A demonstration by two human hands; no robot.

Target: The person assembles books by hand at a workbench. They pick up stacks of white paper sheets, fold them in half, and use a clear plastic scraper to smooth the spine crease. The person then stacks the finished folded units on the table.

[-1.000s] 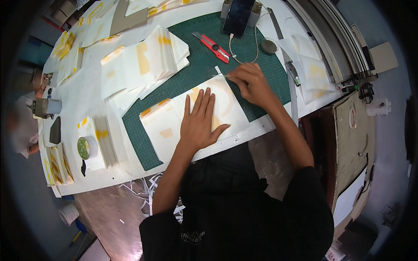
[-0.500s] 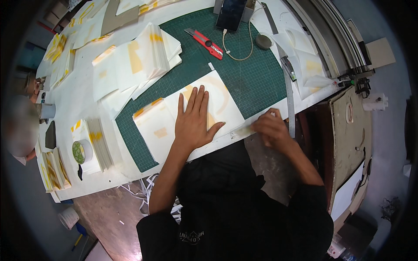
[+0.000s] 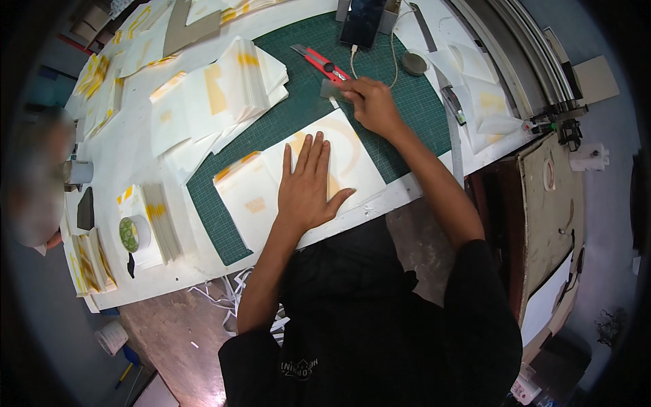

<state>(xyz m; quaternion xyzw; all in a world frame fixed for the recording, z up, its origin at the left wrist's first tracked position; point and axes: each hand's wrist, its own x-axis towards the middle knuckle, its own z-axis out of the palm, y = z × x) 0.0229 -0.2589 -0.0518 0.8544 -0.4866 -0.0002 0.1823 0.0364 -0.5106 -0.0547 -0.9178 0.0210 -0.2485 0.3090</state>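
Observation:
My left hand (image 3: 308, 186) lies flat with fingers stretched over a folded white paper piece (image 3: 363, 169) with pale orange printing, pressing it to the green cutting mat (image 3: 234, 241). My right hand (image 3: 373, 105) is closed beyond the paper's far corner. From its fingers sticks out a small, flat, greyish translucent piece (image 3: 330, 89), whose kind I cannot make out. A narrow white strip (image 3: 333, 103) juts from that far edge of the paper, just by this piece. The red utility knife (image 3: 319, 62) lies on the mat right beside my right fingers.
Stacks of printed paper (image 3: 234, 85) spread over the left of the table. A tape roll (image 3: 134, 233) sits on another stack. A phone (image 3: 361, 24) with a cable stands at the back, near a round dark object (image 3: 414, 63). A steel ruler (image 3: 456, 152) and second cutter (image 3: 453, 105) lie right.
My right hand has moved from the table's near edge, right of the paper, up to the paper's far corner beside the red knife. My left hand stays flat on the paper.

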